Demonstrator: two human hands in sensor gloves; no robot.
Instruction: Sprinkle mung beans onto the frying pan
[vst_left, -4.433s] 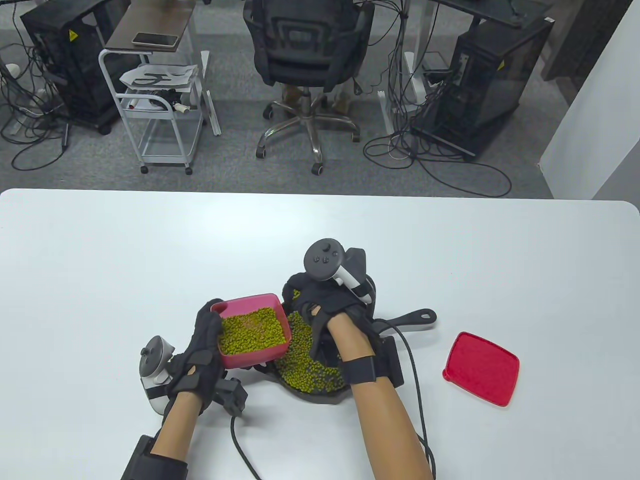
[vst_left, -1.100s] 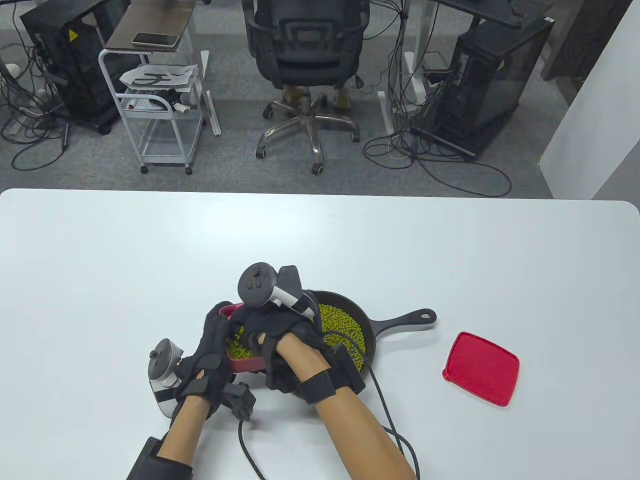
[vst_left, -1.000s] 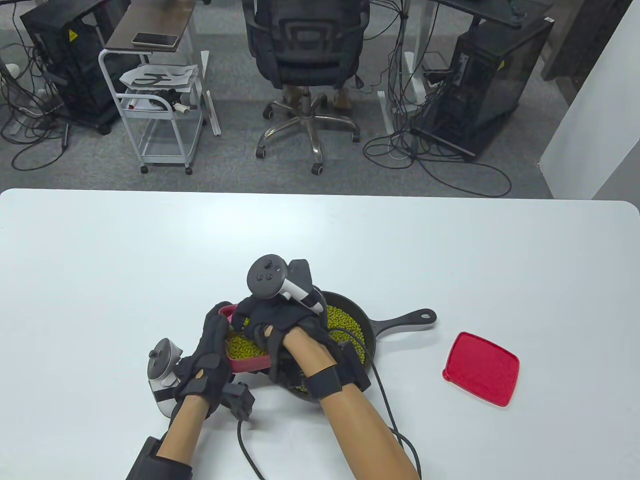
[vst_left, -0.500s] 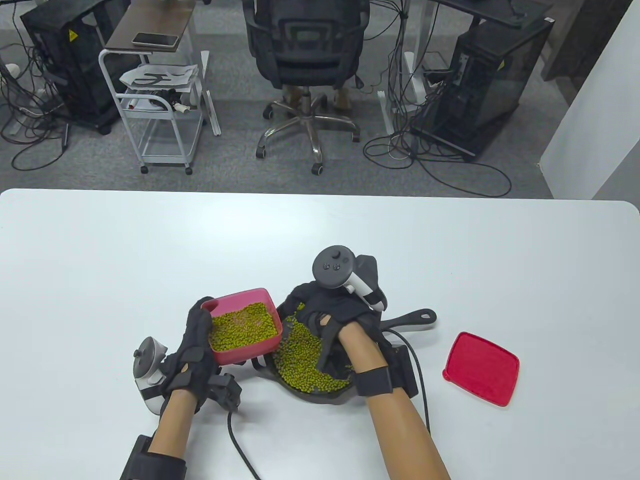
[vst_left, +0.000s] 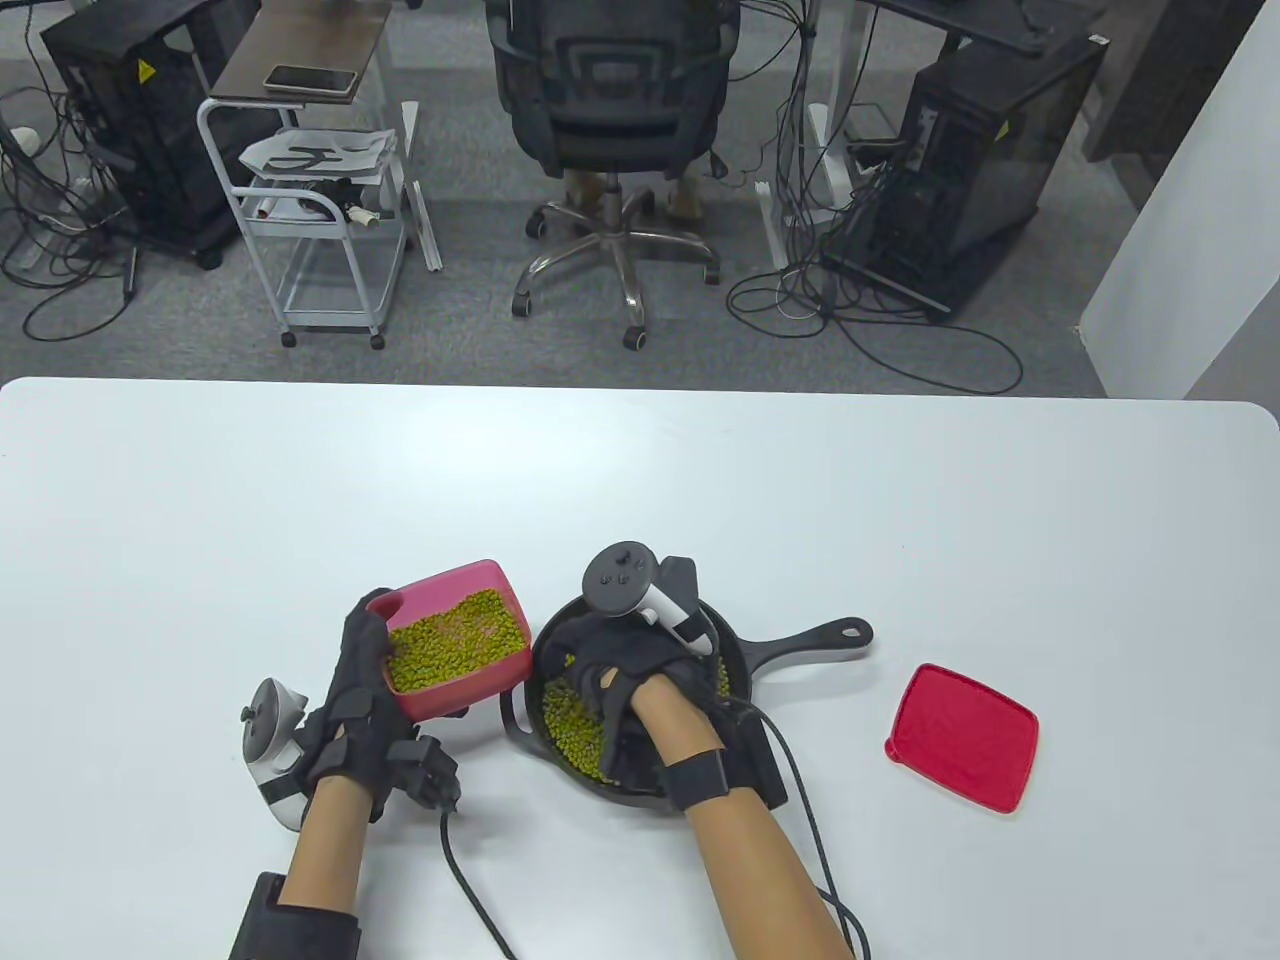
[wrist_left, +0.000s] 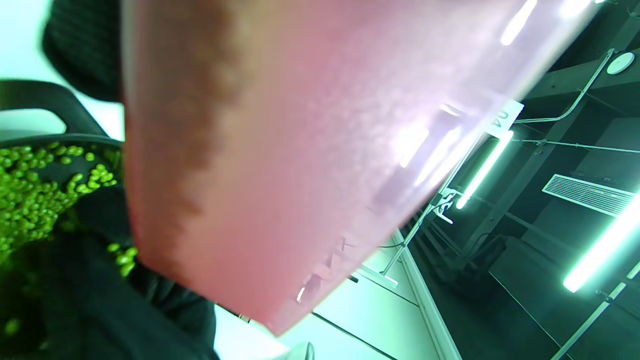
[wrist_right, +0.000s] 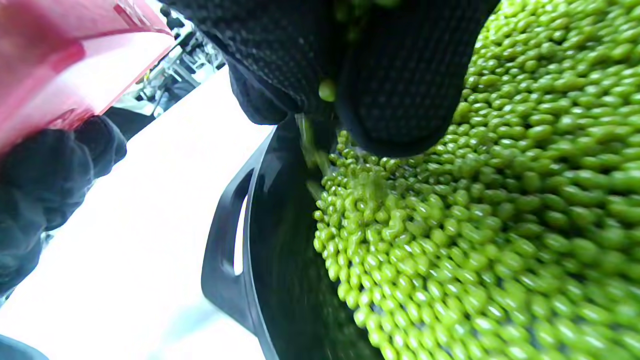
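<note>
My left hand (vst_left: 372, 655) grips a red container (vst_left: 470, 590) of mung beans (vst_left: 455, 640) and holds it tilted above the table, just left of the black frying pan (vst_left: 735, 655). The container's underside (wrist_left: 300, 150) fills the left wrist view. My right hand (vst_left: 590, 655) hangs over the left half of the pan. In the right wrist view its fingertips (wrist_right: 395, 90) are pinched together on beans, and beans fall from them. A thick layer of beans (wrist_right: 475, 215) covers the pan floor. The pan's short helper handle (wrist_right: 222, 260) points toward my left hand.
The red lid (vst_left: 962, 737) lies flat on the white table (vst_left: 300, 480), right of the pan's long handle (vst_left: 815, 638). Cables run from both wrists to the near edge. An office chair and carts stand beyond the far edge.
One second ago my right hand was in the container. It has since moved right over the pan, then back to the pan's left half. My left hand carried the container left, off the pan.
</note>
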